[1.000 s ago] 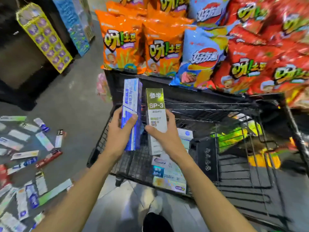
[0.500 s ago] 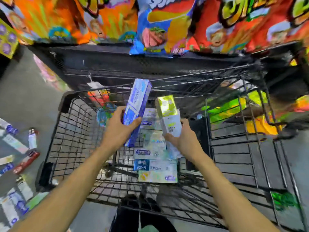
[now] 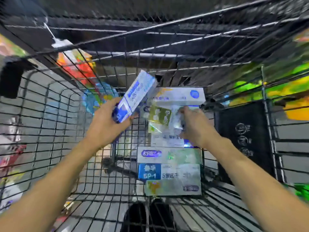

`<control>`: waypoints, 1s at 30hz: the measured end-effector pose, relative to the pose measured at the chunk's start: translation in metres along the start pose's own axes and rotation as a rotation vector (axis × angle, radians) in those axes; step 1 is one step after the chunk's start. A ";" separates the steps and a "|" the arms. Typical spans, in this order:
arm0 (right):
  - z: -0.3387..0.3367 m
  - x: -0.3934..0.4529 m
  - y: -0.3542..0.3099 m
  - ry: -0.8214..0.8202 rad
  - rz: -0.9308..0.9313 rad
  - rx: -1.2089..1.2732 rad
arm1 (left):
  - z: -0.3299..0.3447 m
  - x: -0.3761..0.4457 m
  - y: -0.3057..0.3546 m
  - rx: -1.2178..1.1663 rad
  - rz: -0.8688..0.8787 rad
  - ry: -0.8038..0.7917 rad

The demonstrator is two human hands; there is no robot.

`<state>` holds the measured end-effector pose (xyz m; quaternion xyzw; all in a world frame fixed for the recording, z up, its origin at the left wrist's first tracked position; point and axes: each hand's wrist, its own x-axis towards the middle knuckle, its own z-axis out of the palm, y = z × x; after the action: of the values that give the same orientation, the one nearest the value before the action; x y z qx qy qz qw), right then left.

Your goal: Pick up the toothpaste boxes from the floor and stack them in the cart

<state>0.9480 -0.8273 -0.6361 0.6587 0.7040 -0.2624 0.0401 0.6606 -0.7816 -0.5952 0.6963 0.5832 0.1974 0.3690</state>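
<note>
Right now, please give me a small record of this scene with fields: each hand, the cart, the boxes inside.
left hand: grips blue-white box, tilted, above cart floor
right hand: holds gold-label box at the row
cart: black wire basket
row of boxes: lying flat, side by side, right of centre

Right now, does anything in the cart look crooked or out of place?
The blue box in the left hand is tilted and held above the cart floor, not yet laid down. The right hand is setting the gold box on the stack, which looks neatly lined up.
</note>
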 end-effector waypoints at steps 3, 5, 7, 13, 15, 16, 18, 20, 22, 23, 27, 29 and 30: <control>0.010 0.018 0.013 0.037 -0.052 -0.026 | 0.000 -0.001 -0.007 0.009 0.039 -0.027; 0.017 0.026 0.021 0.080 -0.075 0.001 | -0.002 -0.001 -0.014 0.047 0.058 -0.067; 0.021 0.030 0.026 0.105 -0.082 0.013 | -0.004 0.000 -0.020 0.075 0.048 -0.093; 0.009 0.037 0.026 0.198 -0.039 -0.088 | -0.003 0.003 -0.027 0.114 0.056 -0.121; 0.008 0.040 0.028 0.158 -0.042 -0.110 | -0.002 0.003 -0.031 0.135 0.060 -0.132; 0.007 0.041 0.029 0.129 -0.038 -0.125 | -0.001 0.003 -0.033 0.151 0.066 -0.138; 0.006 0.041 0.033 0.063 -0.006 -0.134 | 0.000 0.003 -0.037 0.195 0.084 -0.152; 0.007 0.038 0.034 0.074 0.000 -0.109 | 0.002 0.003 -0.039 0.227 0.105 -0.158; 0.011 0.032 0.031 0.112 0.004 -0.089 | 0.004 0.001 -0.040 0.240 0.123 -0.157; 0.014 0.029 0.029 0.123 0.019 -0.087 | 0.004 0.000 -0.041 0.243 0.120 -0.161; 0.029 0.028 0.020 0.181 0.081 -0.095 | 0.007 -0.004 -0.043 0.249 0.131 -0.183; 0.032 0.028 0.016 0.183 0.094 -0.106 | 0.009 -0.005 -0.043 0.265 0.130 -0.180; 0.033 0.027 0.014 0.186 0.104 -0.109 | 0.010 -0.005 -0.043 0.268 0.125 -0.177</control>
<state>0.9484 -0.8167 -0.6801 0.7128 0.6827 -0.1591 0.0241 0.6375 -0.7873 -0.6334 0.7889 0.5250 0.0782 0.3098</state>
